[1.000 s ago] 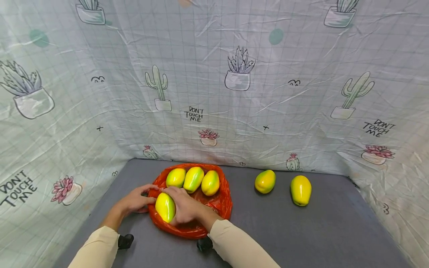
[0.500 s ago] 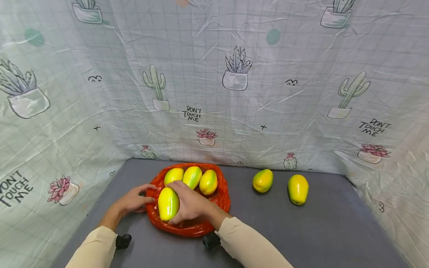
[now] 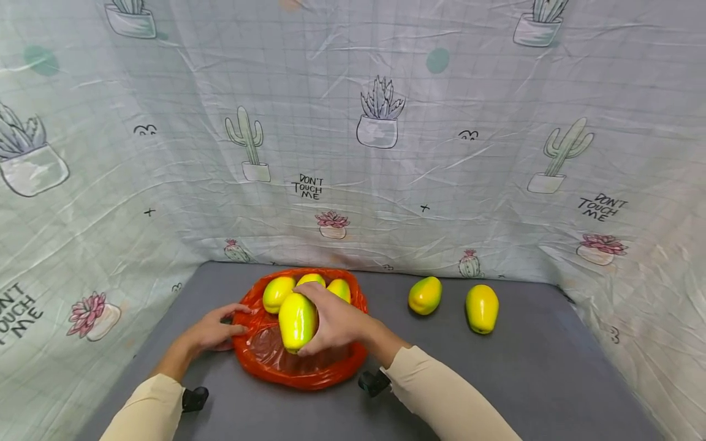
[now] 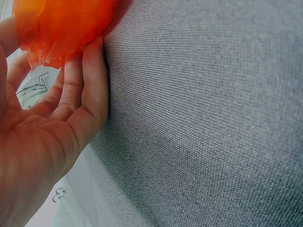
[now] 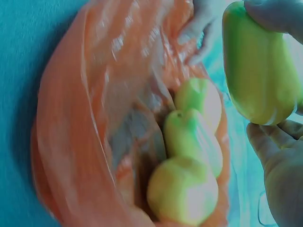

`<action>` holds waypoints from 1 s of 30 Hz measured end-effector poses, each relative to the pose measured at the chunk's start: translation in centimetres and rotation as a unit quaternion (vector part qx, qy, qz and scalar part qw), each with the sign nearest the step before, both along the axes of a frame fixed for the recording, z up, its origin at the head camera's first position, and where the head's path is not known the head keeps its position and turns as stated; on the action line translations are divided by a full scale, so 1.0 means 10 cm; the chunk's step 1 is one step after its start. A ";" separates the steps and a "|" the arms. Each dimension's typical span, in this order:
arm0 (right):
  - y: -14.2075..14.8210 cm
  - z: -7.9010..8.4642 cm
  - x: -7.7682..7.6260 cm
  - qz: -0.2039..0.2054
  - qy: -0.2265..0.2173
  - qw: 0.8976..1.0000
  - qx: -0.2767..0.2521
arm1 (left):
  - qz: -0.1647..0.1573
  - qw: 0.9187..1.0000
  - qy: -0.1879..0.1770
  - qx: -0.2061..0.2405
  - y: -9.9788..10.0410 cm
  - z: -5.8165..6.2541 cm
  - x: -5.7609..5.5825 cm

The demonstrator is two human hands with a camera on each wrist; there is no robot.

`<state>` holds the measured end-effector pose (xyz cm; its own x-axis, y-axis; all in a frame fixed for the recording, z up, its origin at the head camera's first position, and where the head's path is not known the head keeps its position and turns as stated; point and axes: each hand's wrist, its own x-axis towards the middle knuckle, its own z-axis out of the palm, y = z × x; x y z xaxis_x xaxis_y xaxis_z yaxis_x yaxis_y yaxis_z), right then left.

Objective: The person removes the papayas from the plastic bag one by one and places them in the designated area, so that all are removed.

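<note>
In the head view my right hand (image 3: 339,320) grips a glossy yellow-green papaya (image 3: 298,323) above a red plastic bag (image 3: 300,381). The right wrist view shows the thumb and fingers on either side of this papaya (image 5: 258,71). The bag lies with its mouth spread wide. Three more papayas (image 3: 278,295) sit along its far side, partly hidden by the held one and the hand. At the bag's left rim is my left hand (image 3: 212,329). In the left wrist view its thumb and fingers hold the bag's edge (image 4: 61,28).
Two more papayas stand apart on the grey table (image 3: 419,380), a nearer-centre papaya (image 3: 425,296) and another papaya (image 3: 482,309) farther right. A patterned cloth (image 3: 380,202) with cactus drawings hangs behind the table and along its sides.
My right hand has lifted the papaya from the bag's left side and carried it rightward over the bag. The left hand stays at the rim. The head view has shifted slightly.
</note>
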<state>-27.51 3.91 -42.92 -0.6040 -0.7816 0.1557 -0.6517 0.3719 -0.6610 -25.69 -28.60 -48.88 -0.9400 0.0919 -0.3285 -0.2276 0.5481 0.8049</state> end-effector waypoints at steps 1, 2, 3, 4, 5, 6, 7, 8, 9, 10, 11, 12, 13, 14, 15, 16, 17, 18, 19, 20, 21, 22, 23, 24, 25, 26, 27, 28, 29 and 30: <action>0.03 0.02 -0.01 -0.001 -0.001 1.000 0.000 | 0.000 1.000 0.000 -0.001 -0.01 0.00 0.00; 0.06 0.04 -0.02 -0.003 -0.001 1.000 -0.001 | 0.000 1.000 0.000 -0.003 -0.01 0.00 0.00; 0.09 0.05 -0.03 -0.006 0.000 1.000 0.000 | 0.000 1.000 0.000 -0.004 -0.02 0.00 0.01; 0.13 0.07 -0.04 -0.009 -0.001 1.000 -0.002 | -0.001 1.000 0.001 -0.005 -0.02 0.00 0.01; 0.16 0.08 -0.05 -0.011 -0.002 1.000 -0.004 | -0.001 1.000 0.001 -0.007 -0.02 0.00 0.01; 0.20 0.09 -0.06 -0.014 0.000 1.000 -0.006 | -0.001 1.000 0.001 -0.006 -0.02 0.00 0.00; 0.24 0.11 -0.08 -0.017 -0.001 1.000 -0.009 | -0.001 1.000 0.002 -0.006 -0.02 0.00 0.00; 0.28 0.11 -0.09 -0.021 -0.001 1.000 -0.012 | -0.002 1.000 0.002 -0.008 -0.02 0.00 0.00; 0.32 0.12 -0.11 -0.024 0.001 1.000 -0.017 | -0.003 1.000 0.002 -0.010 -0.02 0.00 0.00; 0.36 0.13 -0.13 -0.027 -0.002 0.999 -0.022 | -0.001 1.000 0.001 -0.013 -0.02 0.00 0.00; 0.40 0.13 -0.14 -0.031 -0.002 0.999 -0.024 | 0.001 1.000 0.000 -0.015 -0.01 0.00 0.00; 0.44 0.13 -0.16 -0.035 -0.001 0.999 -0.027 | 0.002 1.000 -0.002 -0.018 -0.01 0.00 0.00; 0.47 0.14 -0.17 -0.040 -0.004 0.999 -0.028 | 0.004 1.000 -0.003 -0.020 -0.01 0.00 0.00; 0.50 0.15 -0.19 -0.044 -0.005 0.999 -0.030 | 0.003 1.000 -0.003 -0.023 -0.01 0.00 0.00; 0.54 0.15 -0.20 -0.048 -0.006 0.998 -0.033 | 0.005 1.000 -0.005 -0.025 -0.01 0.00 -0.01; 0.56 0.15 -0.21 -0.053 -0.007 0.998 -0.035 | 0.008 1.000 -0.006 -0.027 -0.01 0.00 -0.01; 0.59 0.15 -0.22 -0.057 -0.006 0.998 -0.036 | 0.008 1.000 -0.008 -0.027 -0.01 0.00 -0.01; 0.62 0.16 -0.23 -0.061 -0.006 0.997 -0.038 | 0.007 1.000 -0.008 -0.028 -0.01 0.00 -0.01; 0.64 0.16 -0.24 -0.065 -0.007 0.997 -0.038 | 0.007 1.000 -0.009 -0.029 -0.01 0.00 -0.01; 0.66 0.16 -0.25 -0.069 -0.007 0.997 -0.037 | 0.007 0.999 -0.009 -0.030 -0.01 0.01 -0.01; 0.69 0.16 -0.26 -0.073 -0.007 0.997 -0.035 | 0.011 0.999 -0.011 -0.030 0.00 0.01 -0.01; 0.71 0.16 -0.27 -0.077 -0.007 0.996 -0.034 | 0.011 0.999 -0.012 -0.030 0.00 0.01 -0.01; 0.73 0.17 -0.28 -0.080 -0.007 0.996 -0.032 | 0.010 0.999 -0.012 -0.030 0.00 0.01 -0.01; 0.75 0.17 -0.29 -0.082 -0.007 0.996 -0.031 | 0.010 0.999 -0.013 -0.029 0.01 0.01 -0.01; 0.77 0.17 -0.30 -0.086 -0.007 0.996 -0.029 | 0.009 0.999 -0.012 -0.029 0.01 0.01 0.00; 0.79 0.17 -0.31 -0.088 -0.007 0.996 -0.029 | 0.009 1.000 -0.012 -0.027 0.01 0.02 0.00; 0.81 0.17 -0.32 -0.090 -0.009 0.995 -0.030 | 0.010 1.000 -0.012 -0.026 0.02 0.02 0.00; 0.82 0.17 -0.34 -0.093 -0.010 0.995 -0.031 | 0.010 1.000 -0.012 -0.026 0.02 0.02 0.00; 0.84 0.17 -0.36 -0.094 -0.011 0.995 -0.031 | 0.010 1.000 -0.012 -0.026 0.02 0.02 0.00; 0.85 0.17 -0.37 -0.096 -0.012 0.995 -0.031 | 0.010 1.000 -0.013 -0.026 0.02 0.03 0.01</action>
<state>-31.24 12.43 -41.25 -0.7455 -0.6408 0.1835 -0.5560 0.4460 -0.7014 -25.63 -28.36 -48.60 -0.9327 0.0549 -0.3564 -0.2596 0.5839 0.7692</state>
